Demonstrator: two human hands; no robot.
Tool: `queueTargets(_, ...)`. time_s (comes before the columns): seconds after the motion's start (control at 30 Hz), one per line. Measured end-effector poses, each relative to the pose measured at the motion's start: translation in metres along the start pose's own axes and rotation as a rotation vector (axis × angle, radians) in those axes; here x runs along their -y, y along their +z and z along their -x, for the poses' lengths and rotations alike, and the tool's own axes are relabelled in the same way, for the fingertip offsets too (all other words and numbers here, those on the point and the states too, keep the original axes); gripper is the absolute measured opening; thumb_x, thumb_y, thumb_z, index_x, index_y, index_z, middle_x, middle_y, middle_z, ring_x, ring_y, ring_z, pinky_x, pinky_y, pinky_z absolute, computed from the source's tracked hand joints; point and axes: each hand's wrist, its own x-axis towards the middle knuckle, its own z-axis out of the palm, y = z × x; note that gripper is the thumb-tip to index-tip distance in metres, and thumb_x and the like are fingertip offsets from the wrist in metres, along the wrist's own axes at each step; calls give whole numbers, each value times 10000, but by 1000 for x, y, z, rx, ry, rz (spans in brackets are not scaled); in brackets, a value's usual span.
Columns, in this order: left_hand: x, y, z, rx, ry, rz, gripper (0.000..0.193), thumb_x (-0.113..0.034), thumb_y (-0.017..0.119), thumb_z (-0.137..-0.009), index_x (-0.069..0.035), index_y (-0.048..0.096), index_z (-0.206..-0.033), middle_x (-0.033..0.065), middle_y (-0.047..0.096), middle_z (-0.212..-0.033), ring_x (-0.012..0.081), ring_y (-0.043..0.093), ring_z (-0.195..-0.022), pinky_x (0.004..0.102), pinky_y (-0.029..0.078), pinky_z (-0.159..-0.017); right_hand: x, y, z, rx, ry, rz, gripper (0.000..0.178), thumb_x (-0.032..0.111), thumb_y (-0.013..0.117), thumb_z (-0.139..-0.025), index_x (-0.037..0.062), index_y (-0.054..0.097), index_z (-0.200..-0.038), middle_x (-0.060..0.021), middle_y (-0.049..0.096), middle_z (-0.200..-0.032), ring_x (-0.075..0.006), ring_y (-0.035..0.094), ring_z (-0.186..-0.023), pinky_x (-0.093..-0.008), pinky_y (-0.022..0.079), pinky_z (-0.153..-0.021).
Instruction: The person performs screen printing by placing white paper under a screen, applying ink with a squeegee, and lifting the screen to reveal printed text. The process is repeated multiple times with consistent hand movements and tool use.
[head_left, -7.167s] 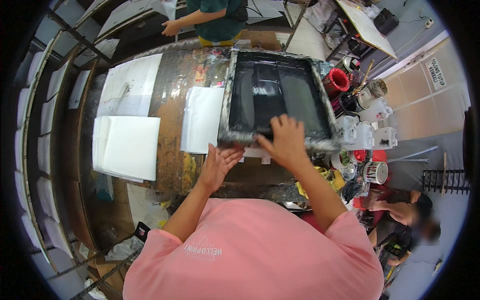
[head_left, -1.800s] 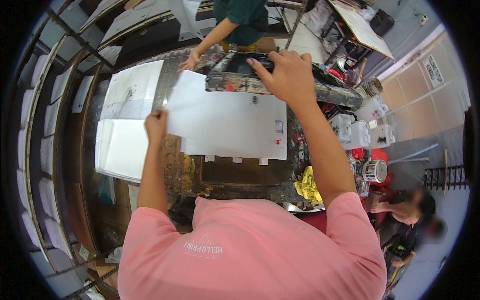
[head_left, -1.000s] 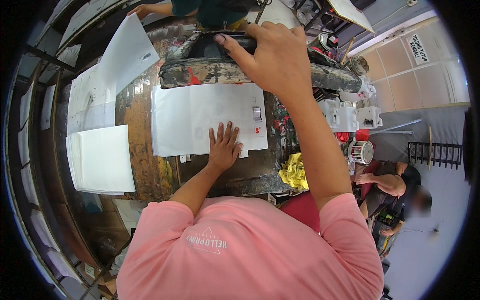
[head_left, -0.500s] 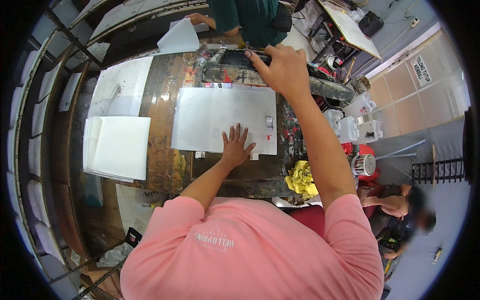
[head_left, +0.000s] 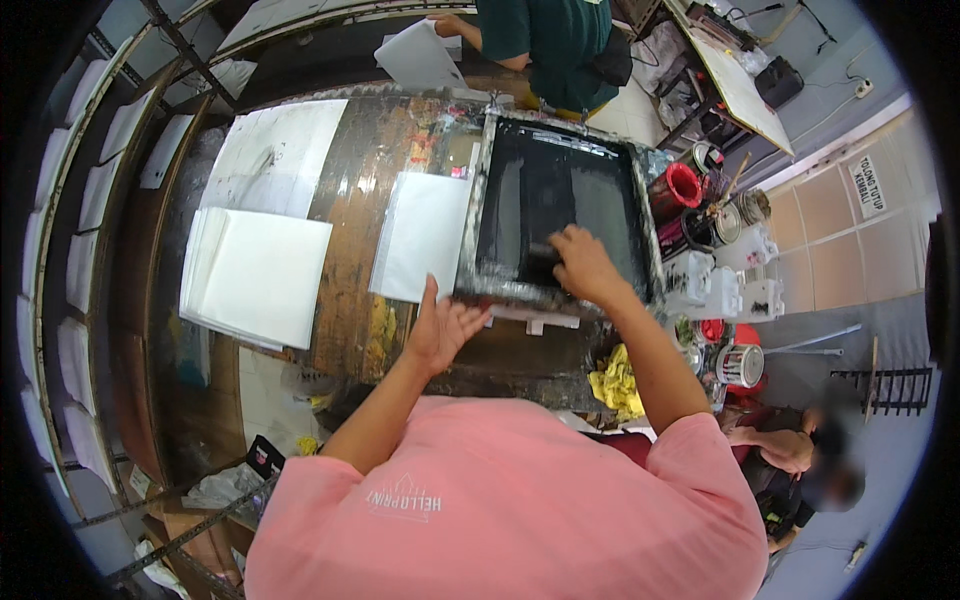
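A screen-printing frame (head_left: 650, 225) with a dark mesh lies flat on the worktable, over part of a white sheet (head_left: 425, 230) that sticks out at its left. My right hand (head_left: 588, 265) is over the near part of the mesh, fingers curled down at a dark patch; what they hold, if anything, blends into the black. My left hand (head_left: 442, 328) hovers by the frame's near left corner, palm up and fingers spread, holding nothing. Small white blocks (head_left: 535, 326) show at the frame's near edge.
White paper stacks (head_left: 262, 275) lie on the stained table's left. Right of the frame stand a red pot (head_left: 675, 190), paint cans, white jugs (head_left: 690, 278) and a crumpled yellow cloth (head_left: 618, 382). Across the table, a person in green (head_left: 545, 40) handles a sheet; another person sits at right.
The frame has come down from its raised position onto the sheet. My right hand has left its edge and moved nearer, over the mesh. My left hand has lifted off the paper.
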Motion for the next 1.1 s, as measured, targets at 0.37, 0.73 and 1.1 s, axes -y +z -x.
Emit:
queueTargets(0.37, 10, -52, -40, 81, -152, -333, 752, -618, 417, -1110, 22, 453, -1503, 234, 633, -1396, 323, 631, -1313, 452, 489, -1154, -123, 89, -180, -180, 180, 85, 435, 110, 697, -883, 164, 674, -1314, -64, 706, -1276, -292, 642, -1208, -532, 414, -1040)
queueTargets(0.73, 22, -68, -41, 70, -45, -343, 644, -589, 449, -1111, -14, 471, -1399, 219, 676, -1300, 325, 669, -1264, 473, 534, -1108, -75, 81, -103, -6, 163, 101, 448, 184, 715, -891, 178, 643, -1333, -101, 704, -1263, -313, 643, -1210, -628, 405, -1058)
queueTargets(1.1, 33, -56, -50, -109, -54, -256, 1023, -785, 503, -989, 44, 282, -1548, 246, 604, -1360, 343, 631, -1272, 466, 491, -1147, 29, 71, 58, 6, 148, -16, 454, 159, 738, -857, 136, 635, -1298, -63, 672, -1179, -287, 631, -1127, -512, 413, -981)
